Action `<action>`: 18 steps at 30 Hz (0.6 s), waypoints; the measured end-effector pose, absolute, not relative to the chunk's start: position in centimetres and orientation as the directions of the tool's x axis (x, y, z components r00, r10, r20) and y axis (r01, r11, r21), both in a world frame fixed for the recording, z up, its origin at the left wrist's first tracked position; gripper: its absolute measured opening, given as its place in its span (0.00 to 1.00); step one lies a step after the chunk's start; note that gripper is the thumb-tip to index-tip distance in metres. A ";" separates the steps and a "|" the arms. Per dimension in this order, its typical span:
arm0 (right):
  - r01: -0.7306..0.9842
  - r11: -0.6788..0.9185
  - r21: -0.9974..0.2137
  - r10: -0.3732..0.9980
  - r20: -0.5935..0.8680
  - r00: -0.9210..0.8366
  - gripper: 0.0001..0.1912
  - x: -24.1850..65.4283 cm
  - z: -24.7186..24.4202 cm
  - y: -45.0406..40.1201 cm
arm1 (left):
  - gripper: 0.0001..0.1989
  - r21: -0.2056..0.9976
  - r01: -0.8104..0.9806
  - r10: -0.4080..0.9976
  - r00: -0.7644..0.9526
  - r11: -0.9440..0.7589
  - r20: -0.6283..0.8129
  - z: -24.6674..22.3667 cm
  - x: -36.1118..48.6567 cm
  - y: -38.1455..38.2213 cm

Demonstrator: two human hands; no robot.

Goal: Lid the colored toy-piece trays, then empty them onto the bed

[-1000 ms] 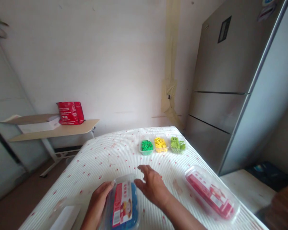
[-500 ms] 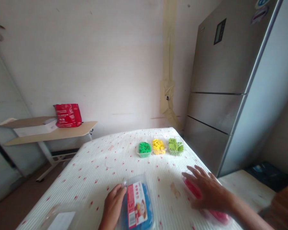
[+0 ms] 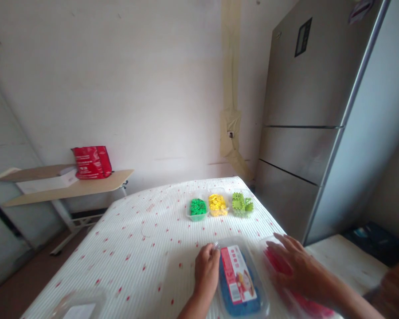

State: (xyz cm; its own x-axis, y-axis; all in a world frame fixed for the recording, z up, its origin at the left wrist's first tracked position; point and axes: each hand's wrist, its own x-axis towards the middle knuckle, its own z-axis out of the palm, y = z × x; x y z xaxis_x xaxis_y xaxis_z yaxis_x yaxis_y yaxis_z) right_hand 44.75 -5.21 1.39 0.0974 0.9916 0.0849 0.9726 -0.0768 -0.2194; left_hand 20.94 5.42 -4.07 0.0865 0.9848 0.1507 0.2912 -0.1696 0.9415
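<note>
Pinching the blue-filled box at its far left corner with the left hand, having brought it rightward over the worktop to just beside the pink-filled box, and keeping the right hand spread over the latter, so apparently handling both together.

Two long boxes are lying at the fingers: one blue box and one pink box. Beyond the fingers, three tubs are standing: one green tub, one yellow tub, one light-green tub. Left of the fingers, one clear container is lying; farther beyond, one red bag is resting.
</note>
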 end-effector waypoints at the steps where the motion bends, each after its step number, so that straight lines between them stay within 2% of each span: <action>1: 0.970 -0.046 -0.237 0.995 0.076 0.066 0.30 45.1 1.3 -5.4 | 0.08 0.944 0.287 0.985 0.094 -0.164 0.143 -4.2 21.5 5.3; 4: 0.952 0.008 -0.305 0.999 0.048 0.007 0.26 45.8 1.7 -5.4 | 0.12 0.947 0.285 0.986 0.117 -0.150 0.121 -4.7 22.6 5.1; 7: 0.932 -0.004 -0.363 0.996 0.077 0.034 0.22 46.6 2.8 -4.1 | 0.18 0.925 0.352 0.985 0.136 -0.145 0.103 -4.5 22.6 5.4; 9: 0.920 0.012 -0.391 0.992 0.121 0.038 0.21 47.2 3.7 -2.1 | 0.20 0.862 0.458 0.975 0.137 -0.217 0.173 -3.5 22.0 6.3; 11: 0.905 0.015 -0.425 0.988 0.144 0.051 0.20 47.8 4.6 0.7 | 0.18 0.726 0.590 0.933 0.157 -0.352 0.325 -2.0 21.4 7.7; 13: 0.872 -0.099 -0.479 0.980 0.105 0.169 0.20 48.3 5.3 3.9 | 0.18 0.531 0.709 0.865 0.233 -0.464 0.444 -0.3 20.9 9.5; 15: 0.772 -0.291 -0.564 0.940 -0.020 0.340 0.25 48.5 5.6 7.1 | 0.20 0.368 0.776 0.823 0.322 -0.513 0.468 1.1 20.9 11.3; 18: 0.678 -0.408 -0.611 0.901 -0.151 0.407 0.31 48.4 5.5 10.7 | 0.21 0.237 0.841 0.835 0.367 -0.486 0.410 2.0 21.9 13.5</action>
State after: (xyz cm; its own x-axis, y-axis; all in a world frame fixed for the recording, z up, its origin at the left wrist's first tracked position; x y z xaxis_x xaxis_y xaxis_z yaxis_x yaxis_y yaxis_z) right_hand 48.45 10.75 5.49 0.4066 0.9010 -0.1512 0.6780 -0.4084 -0.6112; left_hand 21.86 13.51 1.98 0.3666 0.8354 0.4096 0.8414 -0.4856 0.2371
